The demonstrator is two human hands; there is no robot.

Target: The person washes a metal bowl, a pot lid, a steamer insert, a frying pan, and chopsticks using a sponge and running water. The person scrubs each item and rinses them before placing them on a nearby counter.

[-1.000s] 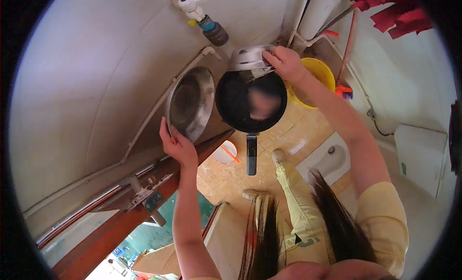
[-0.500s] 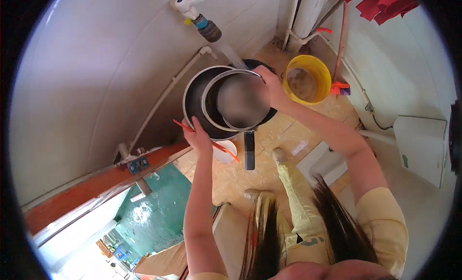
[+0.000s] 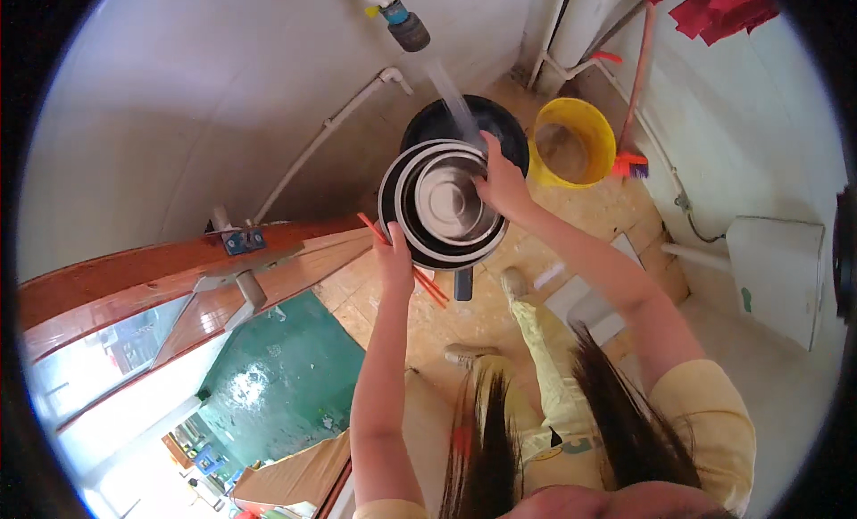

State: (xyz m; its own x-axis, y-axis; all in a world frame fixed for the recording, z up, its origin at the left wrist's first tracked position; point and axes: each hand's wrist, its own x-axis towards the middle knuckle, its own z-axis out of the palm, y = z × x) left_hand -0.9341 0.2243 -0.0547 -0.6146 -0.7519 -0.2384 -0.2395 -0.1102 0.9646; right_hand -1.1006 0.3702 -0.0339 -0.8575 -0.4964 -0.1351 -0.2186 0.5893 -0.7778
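Note:
In front of me I hold a stack of nested metal pots [image 3: 402, 184], dark outside with pale rims. A shiny steel bowl [image 3: 439, 202] sits innermost, and a black handle [image 3: 463, 285] sticks out toward me. My left hand [image 3: 395, 258] is closed on the stack's left rim, with red-orange chopsticks [image 3: 430, 287] also in its grip. My right hand [image 3: 505, 182] is closed at the right rim, its thumb reaching inside. Behind the stack, water [image 3: 453, 92] pours from the wall tap [image 3: 406, 26] toward a round black basin [image 3: 495, 117], passing close to my right fingertips.
A yellow bucket [image 3: 611, 146] with cloudy contents stands on the tiled floor at the right, near a red brush [image 3: 630, 166]. A white squat toilet [image 3: 585, 300] lies right of my feet. At the left are a wooden door frame [image 3: 295, 251] and a green floor [image 3: 277, 376] beyond.
The inner pot, formerly offset to the right, now sits centred within the larger one. The stack lies slightly nearer me, and more of the black basin shows behind it.

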